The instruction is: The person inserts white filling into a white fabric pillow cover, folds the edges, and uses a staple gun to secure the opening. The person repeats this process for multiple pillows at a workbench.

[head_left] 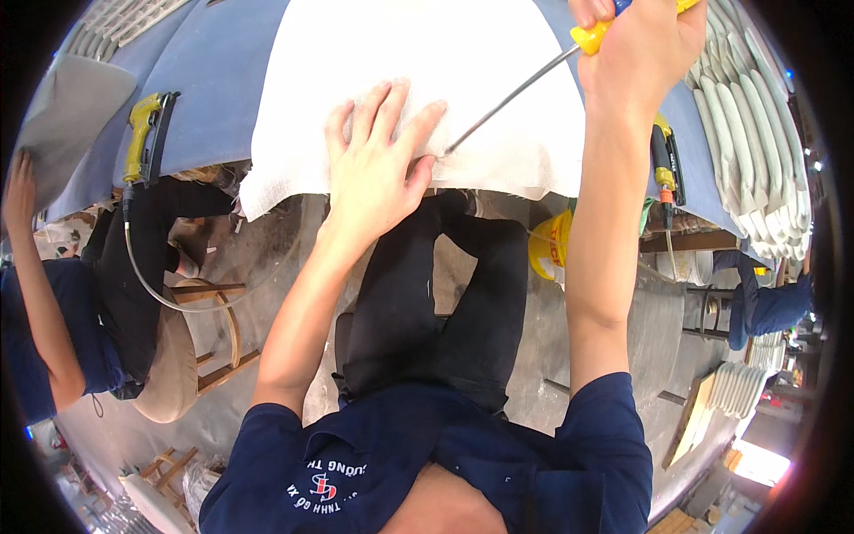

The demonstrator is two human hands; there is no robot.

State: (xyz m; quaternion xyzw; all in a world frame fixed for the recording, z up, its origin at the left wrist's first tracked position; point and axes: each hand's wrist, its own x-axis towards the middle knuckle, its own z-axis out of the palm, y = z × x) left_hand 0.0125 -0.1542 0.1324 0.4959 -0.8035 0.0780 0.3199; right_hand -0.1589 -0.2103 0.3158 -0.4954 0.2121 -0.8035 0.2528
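Note:
A white cloth-covered panel [329, 53] with a frayed near edge lies in front of me on the blue table. My left hand [378, 173] rests on the cloth near that edge, fingers stretched and spread, holding nothing. High on the right, my right hand [639, 67] is wrapped round the yellow-and-blue handle of a screwdriver [511, 99]. Its long metal shaft slants down to the left, and the tip meets the cloth just beside my left thumb. What lies under the cloth is hidden.
Yellow staple guns with air hoses lie left [140, 138] and right [663, 165] on the blue tabletop [209, 67]. Grey padded pieces [738, 133] are stacked at the right. A yellow bucket [549, 245] stands below. A co-worker [53, 329] sits at the left, holding a grey panel [76, 111].

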